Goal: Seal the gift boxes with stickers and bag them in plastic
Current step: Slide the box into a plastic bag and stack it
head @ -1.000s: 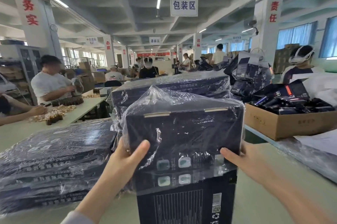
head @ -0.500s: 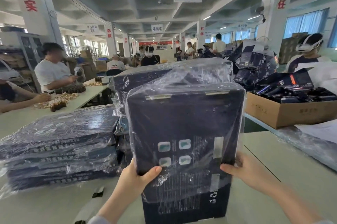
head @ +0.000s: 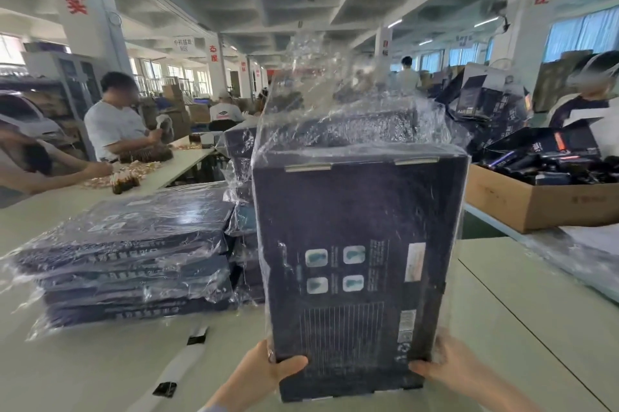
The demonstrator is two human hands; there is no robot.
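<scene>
The tabletop [head: 536,311] ran pale and bare to the right of the right hand, with open room out to its far edge. Left of the left hand, a stack of bagged boxes [head: 134,254] lay flat, four high as far as could be seen, its near edge set back from the hands. A second stack [head: 239,143] stood beyond the left hand, partly hidden. Beyond the right hand, well apart, sat a cardboard carton [head: 536,203] filled with dark packages.

The gift box [head: 358,244], dark and upright, stood between the hands with its printed face toward the camera. A clear plastic bag [head: 335,103] covered it from the top, with slack film bunched loosely above the upper edge. Whether the lower edge rested on the tabletop could not be told.

The left hand [head: 264,374] gripped the lower left corner, thumb across the front face. The right hand [head: 449,368] gripped the lower right edge through the film.

Just left of the left hand lay a white strip [head: 181,368] and two small black tabs [head: 197,334].
</scene>
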